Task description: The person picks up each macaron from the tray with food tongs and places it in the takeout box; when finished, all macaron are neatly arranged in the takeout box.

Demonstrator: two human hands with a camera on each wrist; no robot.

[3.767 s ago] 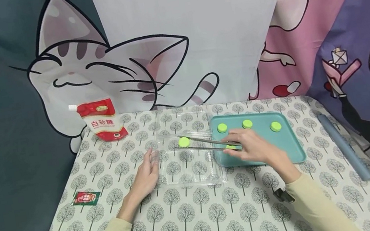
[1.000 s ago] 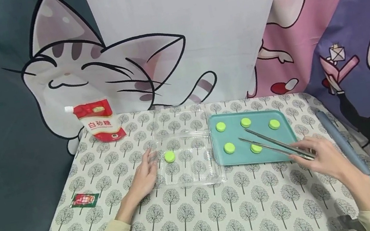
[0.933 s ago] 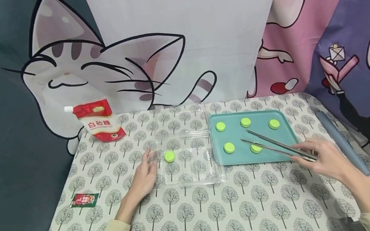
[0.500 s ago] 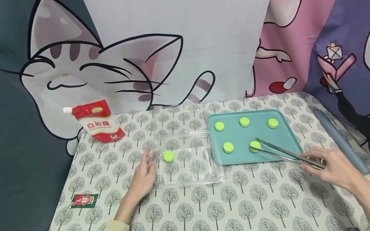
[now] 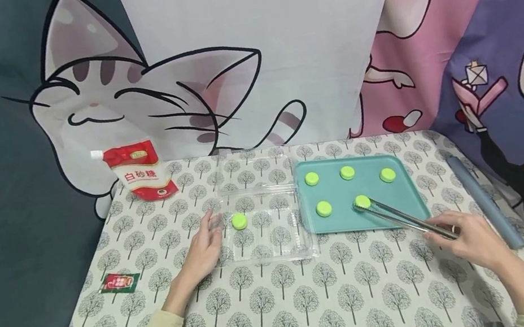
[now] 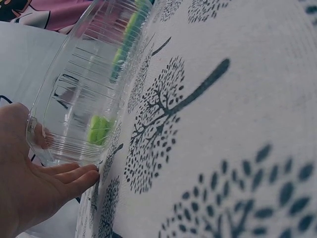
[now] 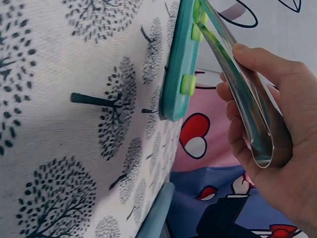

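Note:
My right hand (image 5: 472, 239) grips metal tongs (image 5: 405, 221), thumb on one side and fingers on the other. The tong tips close about a lime-green macaron (image 5: 362, 202) at the front of the teal tray (image 5: 384, 218); I cannot tell whether it is off the surface. Other green macarons (image 5: 323, 209) lie on that tray. To its left lies an opened clear plastic container (image 5: 273, 250) with one macaron (image 5: 239, 221) in its near half. My left hand (image 5: 203, 247) rests against the container's left edge, fingers extended, part of it seen through the plastic (image 6: 42, 134).
A red and white spouted pouch (image 5: 142, 172) stands at the back left. Nearer, a small red and green packet (image 5: 120, 283) lies on the tree-print tablecloth (image 5: 285, 308). A grey-blue rod (image 5: 486, 202) lies along the right side, and patterned curtains hang behind.
The tongs let go of a macaron in the container, then returned to the tray and narrowed on the front macaron, which shifted slightly up in view. My left hand has stayed at the container's edge.

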